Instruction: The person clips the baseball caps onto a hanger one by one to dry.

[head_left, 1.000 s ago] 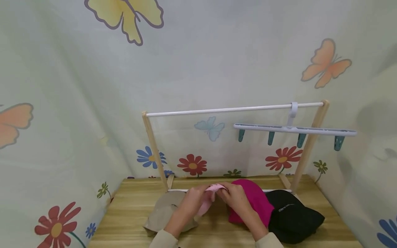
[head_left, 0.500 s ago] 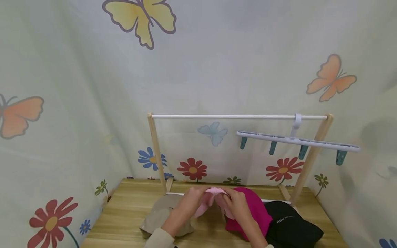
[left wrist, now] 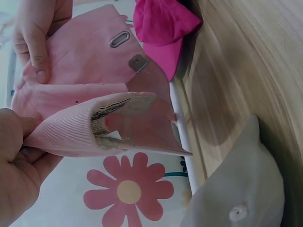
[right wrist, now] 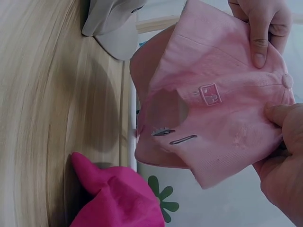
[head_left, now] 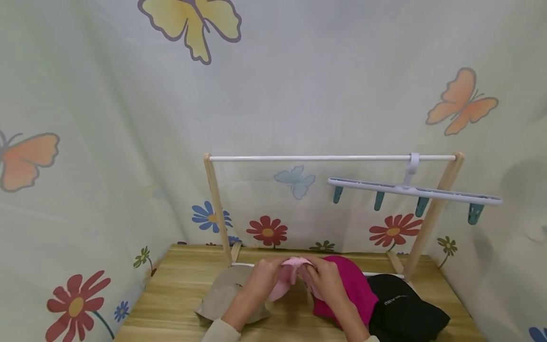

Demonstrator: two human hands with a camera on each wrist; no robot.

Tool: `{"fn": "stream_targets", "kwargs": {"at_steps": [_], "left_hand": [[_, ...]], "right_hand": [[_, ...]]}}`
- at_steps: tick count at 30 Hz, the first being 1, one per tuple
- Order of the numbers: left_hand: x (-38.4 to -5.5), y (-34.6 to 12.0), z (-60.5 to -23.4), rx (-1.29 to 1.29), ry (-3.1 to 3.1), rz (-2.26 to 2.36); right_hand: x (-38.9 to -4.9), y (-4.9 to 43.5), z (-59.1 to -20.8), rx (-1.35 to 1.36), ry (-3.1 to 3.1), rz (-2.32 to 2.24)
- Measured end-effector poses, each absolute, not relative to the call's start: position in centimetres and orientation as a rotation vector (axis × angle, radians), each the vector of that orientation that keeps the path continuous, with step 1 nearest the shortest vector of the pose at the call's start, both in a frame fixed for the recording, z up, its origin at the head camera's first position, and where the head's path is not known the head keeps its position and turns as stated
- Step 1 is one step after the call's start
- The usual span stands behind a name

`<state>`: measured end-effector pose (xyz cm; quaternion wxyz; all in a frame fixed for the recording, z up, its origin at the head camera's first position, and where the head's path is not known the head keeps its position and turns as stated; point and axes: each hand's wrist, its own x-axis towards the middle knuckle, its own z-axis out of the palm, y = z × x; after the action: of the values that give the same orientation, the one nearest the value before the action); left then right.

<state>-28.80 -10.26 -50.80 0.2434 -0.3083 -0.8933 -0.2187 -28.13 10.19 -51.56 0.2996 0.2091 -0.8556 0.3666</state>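
A pink cap [right wrist: 236,113] is held up over the wooden table [head_left: 183,270], and it is grasped by both hands. Seen from the head camera, its nine o'clock side is pinched by the left hand [head_left: 265,279], with the thumb laid on the cloth and fingers bent behind it; its three o'clock side is gripped likewise by the right hand [head_left: 325,280]. In the right wrist view, a small stitched badge [right wrist: 209,94] is shown on the cap, near the arched opening, with a metal-rimmed slot [right wrist: 183,140] beside that opening. With the pink cap taken as the centre of the dial in the head view, a beige cap [head_left: 220,289] is placed between eight and nine o'clock, partly hidden by the left arm. A magenta cap [head_left: 354,289] is set just past three o'clock, and beyond it, toward four, a black cap [head_left: 406,308] is placed. At twelve to one o'clock the white rail [head_left: 299,158] of a rack is seen, from which, at two o'clock, a pale hanger [head_left: 406,190] with four teal clips [head_left: 379,201] is hung, slightly tilted.
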Motion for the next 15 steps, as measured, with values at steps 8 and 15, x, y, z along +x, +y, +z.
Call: {"fn": "stream_targets", "kwargs": {"at_steps": [8,15], "left_hand": [[-28.6,-10.2,-50.0,-0.848,-2.389,-0.552],[-28.7,-10.2,-49.3,-0.862,-2.353,-0.585]], "right_hand": [[-28.0,10.3,-51.0,0.565,-2.246,0.934],[-28.1,10.5,-50.1,0.596,-2.228,0.925]]}}
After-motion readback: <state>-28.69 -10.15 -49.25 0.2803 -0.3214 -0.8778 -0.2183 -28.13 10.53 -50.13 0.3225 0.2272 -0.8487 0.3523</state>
